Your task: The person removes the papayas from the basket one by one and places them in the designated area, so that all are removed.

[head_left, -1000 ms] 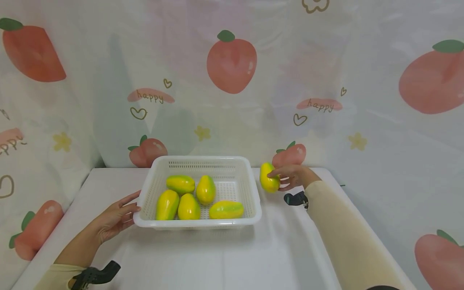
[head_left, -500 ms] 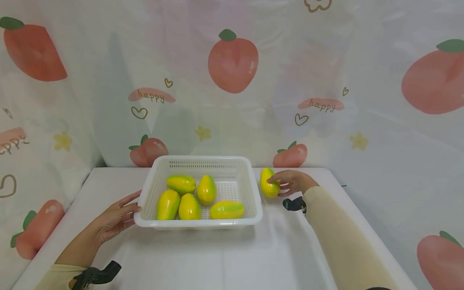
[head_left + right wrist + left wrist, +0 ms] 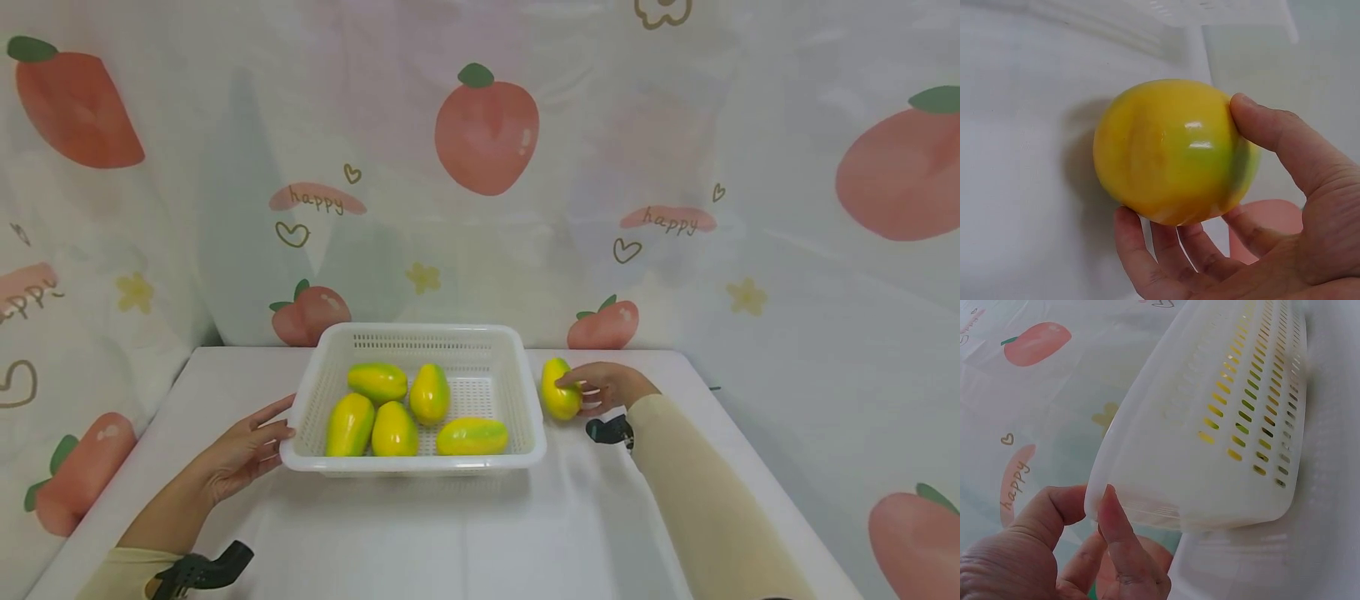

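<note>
Fruit (image 3: 559, 399), glossy, rigid and judged light yet slippery, is cupped at 3 o'clock of the basket (image 3: 525, 392) by curled fingers (image 3: 1147, 256) of the right hand (image 3: 606, 388); mid-body is best gripped.

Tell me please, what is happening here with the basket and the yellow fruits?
A person sits at a white table. The right hand grips one yellow-green fruit on the table, just outside the right wall of a white slotted basket. The left hand touches the basket's left rim with straight fingers. Five similar fruits lie inside the basket, most of them toward its left side.
</note>
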Demonstrator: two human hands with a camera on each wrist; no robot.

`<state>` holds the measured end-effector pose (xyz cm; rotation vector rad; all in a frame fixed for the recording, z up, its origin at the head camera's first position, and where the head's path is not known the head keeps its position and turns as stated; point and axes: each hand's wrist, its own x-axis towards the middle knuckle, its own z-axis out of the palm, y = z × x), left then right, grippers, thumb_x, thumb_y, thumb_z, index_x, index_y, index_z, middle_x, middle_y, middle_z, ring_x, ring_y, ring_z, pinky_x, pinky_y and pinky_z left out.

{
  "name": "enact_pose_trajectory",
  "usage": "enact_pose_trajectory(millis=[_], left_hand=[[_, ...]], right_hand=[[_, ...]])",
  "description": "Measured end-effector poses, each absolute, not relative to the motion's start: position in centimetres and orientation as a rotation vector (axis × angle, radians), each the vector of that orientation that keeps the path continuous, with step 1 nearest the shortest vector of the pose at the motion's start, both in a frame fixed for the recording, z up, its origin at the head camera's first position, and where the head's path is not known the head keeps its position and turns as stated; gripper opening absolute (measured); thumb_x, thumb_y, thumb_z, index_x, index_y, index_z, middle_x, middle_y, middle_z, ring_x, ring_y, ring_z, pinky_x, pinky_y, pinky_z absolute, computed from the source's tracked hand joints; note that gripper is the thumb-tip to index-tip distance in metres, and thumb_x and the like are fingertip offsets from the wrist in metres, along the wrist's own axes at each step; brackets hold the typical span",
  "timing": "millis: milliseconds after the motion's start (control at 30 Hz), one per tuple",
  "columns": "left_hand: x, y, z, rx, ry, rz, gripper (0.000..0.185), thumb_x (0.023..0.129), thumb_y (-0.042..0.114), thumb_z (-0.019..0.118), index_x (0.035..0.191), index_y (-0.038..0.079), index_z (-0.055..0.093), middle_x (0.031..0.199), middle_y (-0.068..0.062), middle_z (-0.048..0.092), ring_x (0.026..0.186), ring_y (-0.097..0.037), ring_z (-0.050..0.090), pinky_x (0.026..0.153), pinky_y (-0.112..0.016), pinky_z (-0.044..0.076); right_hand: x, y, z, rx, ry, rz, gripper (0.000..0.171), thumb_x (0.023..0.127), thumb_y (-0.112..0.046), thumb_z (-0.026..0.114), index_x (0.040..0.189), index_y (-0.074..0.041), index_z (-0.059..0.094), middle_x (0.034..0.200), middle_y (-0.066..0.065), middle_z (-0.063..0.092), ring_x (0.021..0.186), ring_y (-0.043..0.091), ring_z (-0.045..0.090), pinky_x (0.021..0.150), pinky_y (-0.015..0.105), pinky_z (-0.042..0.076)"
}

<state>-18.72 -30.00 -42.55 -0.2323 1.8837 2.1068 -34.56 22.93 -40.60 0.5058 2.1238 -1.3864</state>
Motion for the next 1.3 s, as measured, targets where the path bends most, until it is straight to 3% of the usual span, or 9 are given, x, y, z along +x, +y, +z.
enact_pose_trajectory(millis=[867,1300], left_hand=[[-18.75,-30.08,-42.7,-0.237,1.879,2.107,0.075,0.094,0.018,0.066,0.157,0.019,0.025,0.111,0.012,0.063,0.096,-0.017,0.068,0.088,-0.033,0.058],[-18.75,-30.07,-42.62,-0.238,1.874,2.103,0.076,0.094,0.017,0.067,0.157,0.019,0.025,0.111,0.011,0.063,0.097,-0.018,0.067,0.089,-0.033,0.058]], right_hand=[[-34.4,23.34,-41.03,0.561,2.124,-1.382,0.091,0.084,-0.032,0.077,0.148,0.002,0.023,0.143,0.026,0.035,0.123,0.04,0.045,0.095,0.045,0.056],[-34.39,23.79,-40.1,0.503,2.095,-1.391,0.083,0.088,-0.032,0.073,0.149,-0.002,0.027,0.146,0.025,0.037,0.127,0.039,0.046,0.101,0.049,0.051]])
